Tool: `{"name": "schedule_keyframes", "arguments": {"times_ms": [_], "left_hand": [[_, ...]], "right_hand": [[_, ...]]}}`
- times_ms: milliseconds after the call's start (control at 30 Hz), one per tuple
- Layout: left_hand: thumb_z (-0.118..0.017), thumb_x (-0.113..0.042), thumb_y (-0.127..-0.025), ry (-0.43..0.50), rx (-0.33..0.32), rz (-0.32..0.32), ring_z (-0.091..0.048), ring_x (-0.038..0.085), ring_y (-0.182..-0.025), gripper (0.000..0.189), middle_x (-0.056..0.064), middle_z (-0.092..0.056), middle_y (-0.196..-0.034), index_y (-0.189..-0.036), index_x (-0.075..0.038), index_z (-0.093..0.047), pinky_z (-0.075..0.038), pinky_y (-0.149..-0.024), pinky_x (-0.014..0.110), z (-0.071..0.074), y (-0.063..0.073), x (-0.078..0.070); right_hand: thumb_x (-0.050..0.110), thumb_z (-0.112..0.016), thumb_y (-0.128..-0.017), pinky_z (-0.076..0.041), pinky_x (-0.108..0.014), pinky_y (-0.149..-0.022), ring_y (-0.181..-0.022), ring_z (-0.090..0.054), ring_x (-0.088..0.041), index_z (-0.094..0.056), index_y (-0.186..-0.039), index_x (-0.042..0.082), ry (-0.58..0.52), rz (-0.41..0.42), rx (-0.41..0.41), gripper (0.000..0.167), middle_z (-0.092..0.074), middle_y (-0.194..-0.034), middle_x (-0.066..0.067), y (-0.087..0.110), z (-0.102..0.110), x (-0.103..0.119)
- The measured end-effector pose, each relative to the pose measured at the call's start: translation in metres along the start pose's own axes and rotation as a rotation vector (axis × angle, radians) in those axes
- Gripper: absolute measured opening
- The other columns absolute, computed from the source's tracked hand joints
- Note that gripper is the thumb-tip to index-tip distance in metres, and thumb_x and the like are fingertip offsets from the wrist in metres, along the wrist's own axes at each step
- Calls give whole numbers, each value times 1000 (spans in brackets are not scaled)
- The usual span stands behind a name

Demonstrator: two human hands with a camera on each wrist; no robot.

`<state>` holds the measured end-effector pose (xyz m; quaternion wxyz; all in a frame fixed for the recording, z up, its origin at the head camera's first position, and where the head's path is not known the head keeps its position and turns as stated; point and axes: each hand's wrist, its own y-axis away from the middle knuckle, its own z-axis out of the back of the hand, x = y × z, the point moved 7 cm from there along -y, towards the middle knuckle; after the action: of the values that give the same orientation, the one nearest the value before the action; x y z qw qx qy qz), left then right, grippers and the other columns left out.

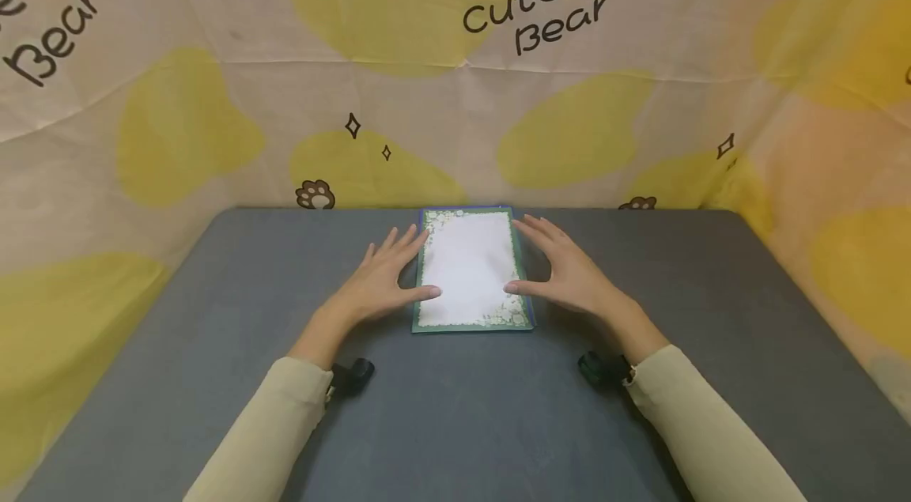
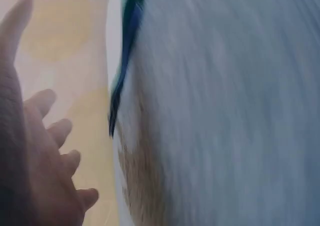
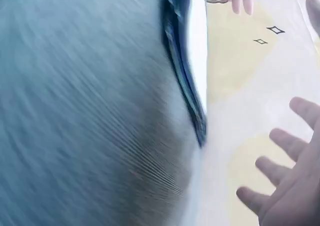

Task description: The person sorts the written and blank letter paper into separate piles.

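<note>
A white sheet with a green floral border [image 1: 470,269] lies at the far middle of the grey table, with blue and green edges showing under it. My left hand [image 1: 377,277] is at its left side, fingers spread, the thumb over the sheet's left margin. On the other side my right hand [image 1: 572,269] mirrors it, its thumb tip over the right margin. Neither hand grips anything; whether the fingertips touch the sheet I cannot tell. In the left wrist view, the layered edge [image 2: 125,56] appears beside the spread fingers; the right wrist view shows the opposite edge [image 3: 184,66].
The grey table [image 1: 455,423] extends around the sheet, its back edge close behind. A cloth backdrop [image 1: 398,99] with yellow patches and printed words hangs behind and along the sides. Dark wrist devices [image 1: 353,377] sit under both forearms.
</note>
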<state>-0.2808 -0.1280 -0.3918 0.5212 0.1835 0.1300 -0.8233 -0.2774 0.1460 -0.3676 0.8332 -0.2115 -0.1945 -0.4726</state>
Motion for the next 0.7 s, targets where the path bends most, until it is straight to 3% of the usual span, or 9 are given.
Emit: {"name": "schedule_keyframes", "arguments": {"times_ms": [167,267,433,700], "left_hand": [[-66,-64,-88,133,-5,-32,-4,37,-160,97,5,-14,-172,-163,-26,-19,-3,-124,68,-9,-2,-3],[-69,-61,-87,163,-52,-31,-6,34,-160,94,4,-20,-171,-162,-25,-25,-2,-125,66,-15,-5,0],[-73,-59,-85,132,-112,-30,-11,31,-160,91,2,-29,-168,-159,-25,-34,-2,-126,64,-26,-7,8],[-74,-67,-78,12,-34,-66,-14,33,-159,101,3,-26,-169,-159,-24,-33,-1,-127,63,-37,-11,8]], "right_hand": [[44,-79,-85,-28,-70,-116,-155,-25,-37,-31,-160,23,-134,35,-24,91,-25,-169,-8,1,-14,-4],[40,-79,-86,-29,-68,-117,-154,-28,-36,-35,-159,19,-180,49,-49,87,-30,-167,-10,1,-22,-9],[41,-80,-85,-28,-68,-118,-155,-25,-38,-41,-156,15,-129,66,-38,85,-34,-165,-12,2,-37,-19],[54,-76,-83,-24,-67,-121,-157,-21,-37,-36,-158,19,7,71,34,92,-31,-167,-8,0,-47,-24]]}}
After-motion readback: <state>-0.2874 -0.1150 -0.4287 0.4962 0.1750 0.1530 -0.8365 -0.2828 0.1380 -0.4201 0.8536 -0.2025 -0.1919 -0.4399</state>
